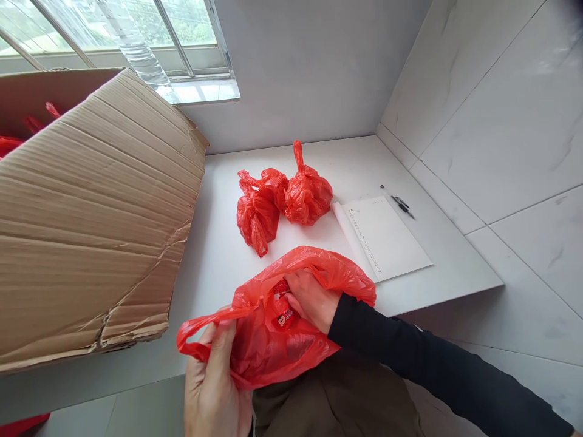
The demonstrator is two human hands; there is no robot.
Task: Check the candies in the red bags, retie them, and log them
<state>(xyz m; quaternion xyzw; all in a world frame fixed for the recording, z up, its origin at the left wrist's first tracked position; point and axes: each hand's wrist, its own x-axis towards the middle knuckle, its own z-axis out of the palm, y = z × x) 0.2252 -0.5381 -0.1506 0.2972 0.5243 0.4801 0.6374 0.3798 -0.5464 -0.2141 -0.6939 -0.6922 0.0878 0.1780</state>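
White table (355, 158): one, reaching along the grey wall (310, 73) to the marbled tiles (505, 115) on the right.
Cardboard box (100, 212): one, at the table's left side, open at the top; red plastic (34, 124) shows inside, too hidden to count.
Open red bag (273, 358): one, in front of the person, over the table's near edge, mouth spread wide, one handle loop showing at its left.
Clear bottle (132, 48): one, by the window, upright.
Notepad (392, 237): one, lying right of centre, one column of small marks down its left margin.
Tied red bags (307, 197): apparently three, crowded together beyond the open one.
Left hand (216, 370): one, thumb and fingers clamped on the open red bag below its handle loop.
Right hand (314, 300): one, reaching into the bag's mouth; fingers partly hidden, so I cannot tell whether they grip.
Red packet (285, 318): at least one, inside the bag beside those fingers, printed with a cartoon face.
Pen (403, 207): one, black and clear, just beyond the notepad's right edge.
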